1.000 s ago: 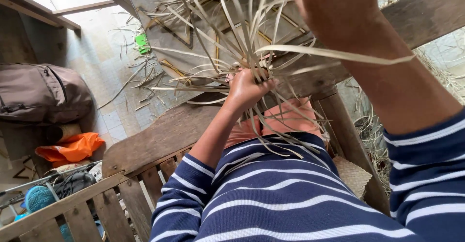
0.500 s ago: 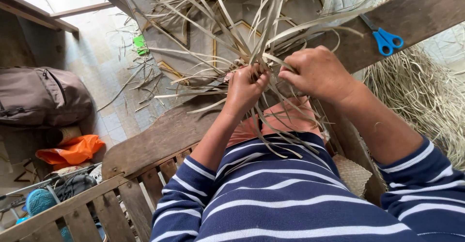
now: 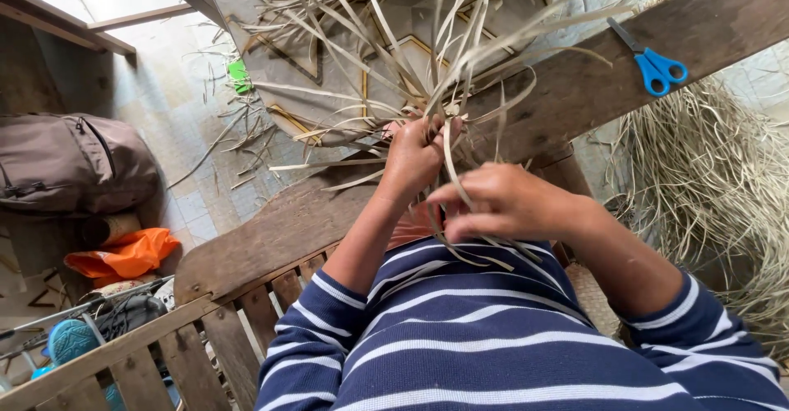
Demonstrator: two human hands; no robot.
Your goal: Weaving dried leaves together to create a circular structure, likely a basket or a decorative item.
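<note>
Left hand [image 3: 415, 152] grips a bundle of dried palm strips [image 3: 386, 57]; right hand [image 3: 505, 201] pinches 1 strip; blue scissors [image 3: 653, 62] lie on the wooden bench [image 3: 271, 238].

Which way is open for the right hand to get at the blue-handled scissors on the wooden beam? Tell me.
Probably yes: the blue-handled scissors lie bare on the wooden beam, up and right of the right hand. Nothing lies between, but that hand grips pale dry leaf strips and must let go first.

- The floor [image 3: 177, 123] is of pale small tiles, lit by daylight.
- A thick wooden plank [image 3: 575, 82] runs across the scene, from near left to far right.
- A slatted wooden rail [image 3: 123, 353] stands near left.
- Dark wooden beams [image 3: 74, 33] cross the far left corner.
</note>
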